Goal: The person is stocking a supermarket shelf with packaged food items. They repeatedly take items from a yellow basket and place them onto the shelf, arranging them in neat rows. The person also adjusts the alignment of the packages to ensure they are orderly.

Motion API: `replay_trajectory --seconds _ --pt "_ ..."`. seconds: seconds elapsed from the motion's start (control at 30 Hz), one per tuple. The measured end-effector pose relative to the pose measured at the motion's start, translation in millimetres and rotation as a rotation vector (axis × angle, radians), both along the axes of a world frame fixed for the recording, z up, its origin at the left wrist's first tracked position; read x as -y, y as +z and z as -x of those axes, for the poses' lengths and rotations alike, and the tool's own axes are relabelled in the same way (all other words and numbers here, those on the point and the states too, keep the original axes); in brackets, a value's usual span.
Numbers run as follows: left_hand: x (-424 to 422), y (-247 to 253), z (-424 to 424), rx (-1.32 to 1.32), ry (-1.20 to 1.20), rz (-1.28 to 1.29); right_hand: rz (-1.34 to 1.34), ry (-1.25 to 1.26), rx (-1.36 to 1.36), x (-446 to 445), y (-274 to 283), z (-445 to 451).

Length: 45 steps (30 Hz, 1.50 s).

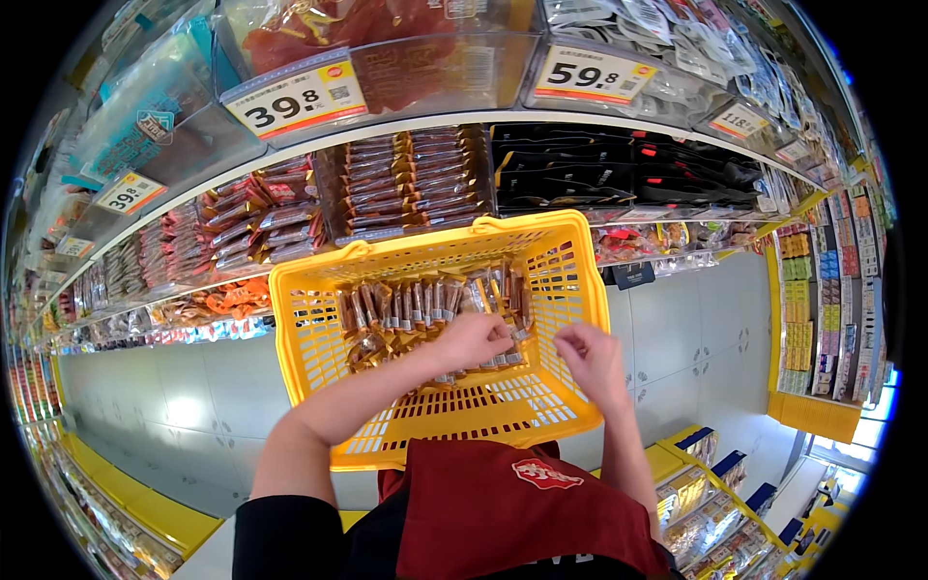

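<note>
A yellow plastic shopping basket [435, 250] is in front of me, its far rim close to the shelf. Inside lie many small clear-wrapped snack packets [406, 304], most in upright rows, with a looser heap at the near left. My left hand [475, 342] is over the packets with its fingers curled; whether it grips one is hidden. By the basket's right wall is my right hand [591, 361], fingers bent inward, with nothing plainly visible in it. The two hands are apart.
Beyond the basket, a shelf bin of brown snack packets [413, 177] stands beside red packets [264, 206] and black pouches [565, 167]. Clear bins with price tags [297, 98] overhang them. Tiled floor [674, 326] shows below, and more shelving [819, 290] stands at right.
</note>
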<state>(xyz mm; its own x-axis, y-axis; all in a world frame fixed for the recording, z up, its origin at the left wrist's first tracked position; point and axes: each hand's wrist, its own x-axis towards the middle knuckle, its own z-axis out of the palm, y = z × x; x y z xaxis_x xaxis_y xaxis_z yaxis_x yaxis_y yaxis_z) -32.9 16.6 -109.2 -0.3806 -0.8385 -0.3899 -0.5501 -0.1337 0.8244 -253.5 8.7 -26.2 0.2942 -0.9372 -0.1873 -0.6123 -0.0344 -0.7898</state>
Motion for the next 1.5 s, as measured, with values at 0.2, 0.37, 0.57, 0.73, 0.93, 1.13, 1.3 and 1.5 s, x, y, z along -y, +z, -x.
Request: replay_trajectory --seconds 0.2,0.37,0.57,0.73,0.93,1.13,1.3,1.5 --pt "20.1 -84.4 69.1 0.071 0.221 -0.331 -0.072 -0.048 0.067 -52.9 -2.1 6.7" --pt "26.9 -107.5 84.9 0.109 0.304 -0.232 -0.104 -0.072 0.128 -61.4 -7.4 10.1" --pt "4.8 -61.8 62.4 0.256 0.163 -0.016 -0.070 0.017 -0.063 -55.8 -8.0 14.7" --pt "-20.8 20.7 6.5 0.227 -0.122 0.248 0.556 0.371 -0.493 -26.5 22.4 -21.3" --pt "-16.6 90.8 -45.8 0.235 -0.365 0.316 0.324 0.707 -0.335 4.9 17.6 -46.9" --pt "50.0 124.7 -137.3 0.352 -0.031 0.666 0.234 0.557 -0.033 46.0 40.5 -64.4" --pt "96.5 113.8 -181.1 0.562 -0.186 0.469 0.240 0.385 0.117 84.7 72.6 -87.4" --pt "114.1 104.9 -187.3 0.611 -0.289 0.348 0.354 0.432 0.077 126.5 82.2 -118.5"
